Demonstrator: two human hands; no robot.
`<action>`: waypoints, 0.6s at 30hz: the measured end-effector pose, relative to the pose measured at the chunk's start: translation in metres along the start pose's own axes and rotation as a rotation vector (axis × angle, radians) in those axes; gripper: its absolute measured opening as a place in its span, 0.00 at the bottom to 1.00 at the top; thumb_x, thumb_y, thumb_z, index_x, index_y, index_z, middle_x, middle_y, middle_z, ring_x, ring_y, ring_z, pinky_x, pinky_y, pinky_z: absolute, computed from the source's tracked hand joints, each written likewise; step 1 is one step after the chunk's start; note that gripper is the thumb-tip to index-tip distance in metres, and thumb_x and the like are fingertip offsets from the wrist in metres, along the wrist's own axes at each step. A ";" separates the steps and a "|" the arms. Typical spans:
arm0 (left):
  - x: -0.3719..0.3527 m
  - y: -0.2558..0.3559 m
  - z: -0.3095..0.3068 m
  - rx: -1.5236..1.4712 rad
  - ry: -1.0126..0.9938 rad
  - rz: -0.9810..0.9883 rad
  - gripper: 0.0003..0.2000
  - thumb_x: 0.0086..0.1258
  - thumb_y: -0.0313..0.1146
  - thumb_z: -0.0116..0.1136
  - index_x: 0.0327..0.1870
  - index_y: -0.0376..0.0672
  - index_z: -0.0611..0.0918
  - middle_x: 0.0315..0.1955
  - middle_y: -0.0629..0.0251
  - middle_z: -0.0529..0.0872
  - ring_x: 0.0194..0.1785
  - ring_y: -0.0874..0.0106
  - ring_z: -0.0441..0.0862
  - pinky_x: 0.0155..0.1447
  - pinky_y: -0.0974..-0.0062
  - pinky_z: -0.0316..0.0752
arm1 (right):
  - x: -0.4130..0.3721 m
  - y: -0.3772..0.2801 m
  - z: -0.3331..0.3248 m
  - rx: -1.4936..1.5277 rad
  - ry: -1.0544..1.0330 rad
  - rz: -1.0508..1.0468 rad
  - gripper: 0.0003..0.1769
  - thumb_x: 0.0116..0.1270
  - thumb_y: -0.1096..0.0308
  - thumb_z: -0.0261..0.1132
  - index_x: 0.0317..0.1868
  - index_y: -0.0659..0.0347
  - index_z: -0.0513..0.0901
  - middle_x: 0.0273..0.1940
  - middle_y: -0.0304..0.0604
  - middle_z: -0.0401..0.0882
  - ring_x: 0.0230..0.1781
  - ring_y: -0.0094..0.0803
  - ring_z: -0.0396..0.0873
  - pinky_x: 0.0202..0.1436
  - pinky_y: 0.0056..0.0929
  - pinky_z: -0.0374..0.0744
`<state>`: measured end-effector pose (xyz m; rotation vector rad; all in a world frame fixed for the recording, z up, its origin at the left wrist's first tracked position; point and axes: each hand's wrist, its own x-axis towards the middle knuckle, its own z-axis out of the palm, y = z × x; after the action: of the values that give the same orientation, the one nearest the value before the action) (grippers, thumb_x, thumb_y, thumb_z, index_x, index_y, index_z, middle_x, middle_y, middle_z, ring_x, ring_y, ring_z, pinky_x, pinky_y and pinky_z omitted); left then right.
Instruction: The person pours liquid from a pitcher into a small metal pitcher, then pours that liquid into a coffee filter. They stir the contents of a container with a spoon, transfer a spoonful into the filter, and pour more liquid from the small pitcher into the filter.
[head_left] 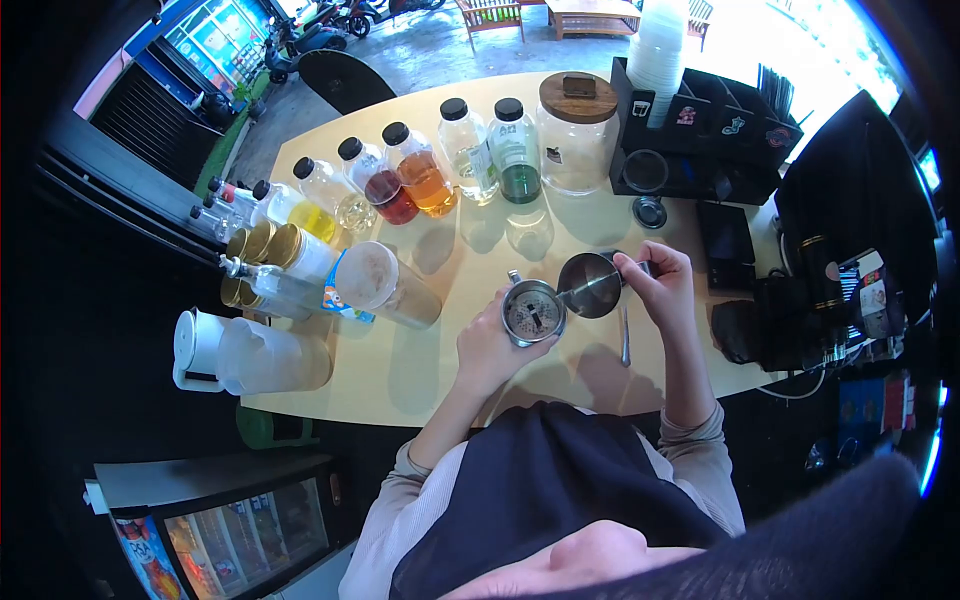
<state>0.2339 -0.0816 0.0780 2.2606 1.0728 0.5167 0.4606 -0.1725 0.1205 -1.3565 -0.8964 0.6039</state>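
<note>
On one pale table (410, 375), one wooden-lidded jar (577, 150) stands beyond one tilted metal pitcher (590, 287), whose right side the right hand (660, 287) pinches between thumb and fingers. Left of it, one metal cup (533, 313) is within the left hand's curled fingers (538, 350); one spoon (626, 338) lies nearer.

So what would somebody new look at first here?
Probably the black-capped bottles of red, orange and yellow drink-coloured liquid, towards the table's far left. Next, the metal cup in the left hand, close beside the metal jug in the right hand.
</note>
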 end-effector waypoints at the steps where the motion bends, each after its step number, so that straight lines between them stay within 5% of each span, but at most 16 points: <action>1: 0.000 0.000 0.000 -0.010 0.002 0.002 0.40 0.48 0.60 0.75 0.60 0.48 0.76 0.40 0.59 0.89 0.41 0.57 0.89 0.43 0.59 0.83 | 0.001 0.001 0.000 -0.038 -0.008 -0.017 0.19 0.66 0.71 0.72 0.20 0.62 0.73 0.20 0.28 0.75 0.23 0.10 0.72 0.26 0.14 0.70; 11: 0.002 -0.009 0.005 -0.028 0.014 -0.009 0.37 0.47 0.56 0.77 0.58 0.52 0.77 0.39 0.62 0.89 0.42 0.58 0.89 0.46 0.60 0.83 | 0.007 -0.015 0.009 -0.254 -0.054 -0.121 0.17 0.61 0.72 0.75 0.19 0.63 0.76 0.18 0.36 0.82 0.22 0.15 0.82 0.23 0.15 0.71; 18: 0.002 -0.011 0.005 -0.025 0.016 0.013 0.37 0.47 0.57 0.77 0.57 0.51 0.76 0.38 0.63 0.89 0.42 0.59 0.89 0.44 0.60 0.83 | 0.006 -0.027 0.011 -0.370 -0.082 -0.141 0.18 0.60 0.76 0.75 0.20 0.65 0.73 0.20 0.33 0.79 0.22 0.11 0.75 0.23 0.13 0.66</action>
<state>0.2319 -0.0759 0.0673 2.2465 1.0550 0.5519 0.4511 -0.1653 0.1481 -1.5895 -1.2025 0.3989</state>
